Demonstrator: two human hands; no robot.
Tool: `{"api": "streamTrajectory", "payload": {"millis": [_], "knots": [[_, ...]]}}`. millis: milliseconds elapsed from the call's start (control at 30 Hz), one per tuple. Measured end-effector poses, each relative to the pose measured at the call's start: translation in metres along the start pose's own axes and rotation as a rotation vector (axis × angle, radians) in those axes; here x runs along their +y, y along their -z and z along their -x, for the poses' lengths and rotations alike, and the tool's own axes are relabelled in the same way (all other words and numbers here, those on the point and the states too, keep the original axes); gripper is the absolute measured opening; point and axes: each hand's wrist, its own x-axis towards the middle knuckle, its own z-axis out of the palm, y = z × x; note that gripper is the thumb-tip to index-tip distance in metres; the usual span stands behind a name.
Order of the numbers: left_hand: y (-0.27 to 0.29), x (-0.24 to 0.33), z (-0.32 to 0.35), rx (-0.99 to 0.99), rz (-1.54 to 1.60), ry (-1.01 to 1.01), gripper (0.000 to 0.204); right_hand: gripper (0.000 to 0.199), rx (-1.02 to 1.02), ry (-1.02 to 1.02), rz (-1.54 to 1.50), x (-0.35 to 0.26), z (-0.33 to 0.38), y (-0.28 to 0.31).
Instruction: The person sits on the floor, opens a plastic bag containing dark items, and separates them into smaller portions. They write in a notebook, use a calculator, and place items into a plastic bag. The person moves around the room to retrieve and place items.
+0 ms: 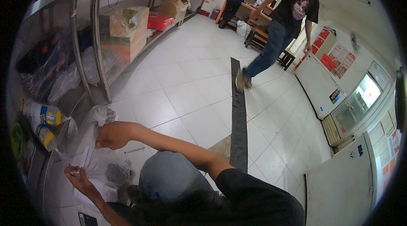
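Note:
My left hand (79, 180) is at the lower left, thumb and fingers pinched on the edge of a clear plastic bag (98, 162). Bent at the wrist, my right hand (112, 136) curls down at the top of the same bag, its fingertips partly hidden. Something dark (118, 173) shows in or behind the bag's clear film. Beyond my right hand lies another clear bag (104, 115) with unclear contents. White papers (99, 191) lie under and beside my left hand, and a pen (135, 150) rests right of the bag.
A rounded grey cloth form (176, 177), perhaps my knee, is close in front. At left stand a steel table (99, 56), cardboard boxes (127, 35) and yellow-labelled bottles (44, 115). A person (284, 22) walks beside a dark floor strip (238, 120). White freezers (339, 179) line the right.

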Motion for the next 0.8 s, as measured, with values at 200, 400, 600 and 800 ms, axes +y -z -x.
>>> {"api": "streamTrajectory", "payload": {"millis": [200, 400, 600, 800], "knots": [[0.001, -0.002, 0.004, -0.061, -0.044, 0.013, 0.023, 0.027, 0.222, 0.016, 0.014, 0.003, 0.012, -0.010], [-0.003, 0.000, 0.006, -0.015, -0.023, 0.014, 0.022, 0.024, 0.314, -0.026, 0.051, -0.003, 0.009, -0.013], [0.001, -0.008, 0.010, -0.012, -0.002, -0.016, 0.035, 0.023, 0.333, -0.071, 0.108, -0.006, 0.009, -0.015], [0.011, -0.011, 0.011, -0.041, -0.035, -0.017, 0.048, 0.023, 0.342, -0.092, 0.088, -0.017, 0.006, -0.010]]}}
